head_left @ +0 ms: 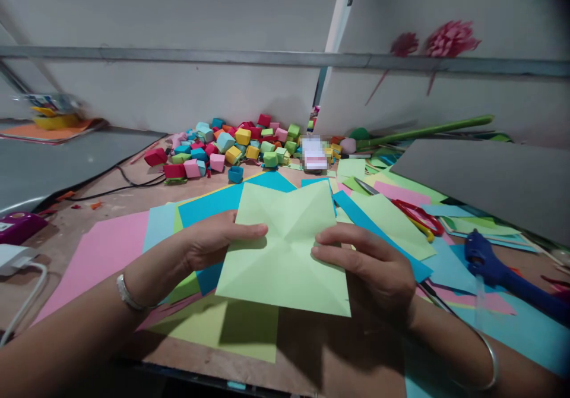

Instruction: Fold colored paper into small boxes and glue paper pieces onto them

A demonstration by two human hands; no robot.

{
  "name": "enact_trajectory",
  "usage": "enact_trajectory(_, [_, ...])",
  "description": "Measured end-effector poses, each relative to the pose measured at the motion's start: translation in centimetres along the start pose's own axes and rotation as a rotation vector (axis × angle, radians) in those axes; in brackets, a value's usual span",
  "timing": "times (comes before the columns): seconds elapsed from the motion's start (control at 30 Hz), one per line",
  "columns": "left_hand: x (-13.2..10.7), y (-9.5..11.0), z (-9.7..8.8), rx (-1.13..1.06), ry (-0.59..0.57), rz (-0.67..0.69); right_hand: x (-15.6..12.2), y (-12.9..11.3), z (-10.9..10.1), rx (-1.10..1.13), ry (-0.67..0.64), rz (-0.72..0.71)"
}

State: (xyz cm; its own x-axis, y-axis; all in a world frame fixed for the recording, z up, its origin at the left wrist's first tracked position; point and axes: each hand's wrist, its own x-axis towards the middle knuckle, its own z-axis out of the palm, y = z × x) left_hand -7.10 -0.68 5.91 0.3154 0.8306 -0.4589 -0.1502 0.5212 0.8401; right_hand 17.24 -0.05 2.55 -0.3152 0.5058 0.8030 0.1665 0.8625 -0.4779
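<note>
A pale green square of paper (285,267) is held up above the table, with crease lines crossing at its middle. My left hand (222,237) grips its left edge, thumb on top and fingers hidden beneath. On the right edge, my right hand (378,261) pinches the sheet, two fingers showing on top and the thumb out of sight under it. Below the square lie a yellow-green sheet (240,329), a pink sheet (102,255) and blue sheets (209,205).
Many small folded paper boxes (243,138) are heaped at the back. Red-handled scissors (416,217) lie on paper scraps to the right, near a blue glue gun (490,261). A purple device (20,228) and a white charger (18,259) with its cable sit at left.
</note>
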Motion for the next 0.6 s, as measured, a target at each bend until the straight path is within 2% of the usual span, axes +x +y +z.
enact_trajectory(0.1, [0.2,-0.5,0.6,0.002,0.114,0.041,0.6,0.9,-0.5,-0.003,-0.079,-0.013])
enact_trajectory(0.17, [0.1,-0.7,0.9,0.02,0.181,0.087,1.0,1.7,-0.8,-0.013,-0.116,0.057])
enact_trajectory(0.27, [-0.4,-0.8,1.0,0.102,0.183,0.117,1.3,2.4,-0.8,0.034,-0.135,0.292])
enact_trajectory(0.43, [-1.3,-1.1,0.7,0.405,0.111,0.178,1.3,1.7,0.1,0.125,-0.228,0.69])
enact_trajectory(0.53, [-1.4,-1.1,0.3,0.312,0.15,0.201,1.0,1.5,0.4,0.099,-0.188,0.854])
enact_trajectory(0.6, [-1.3,-0.8,0.1,0.241,0.189,0.297,0.9,1.6,0.5,0.116,-0.176,0.882])
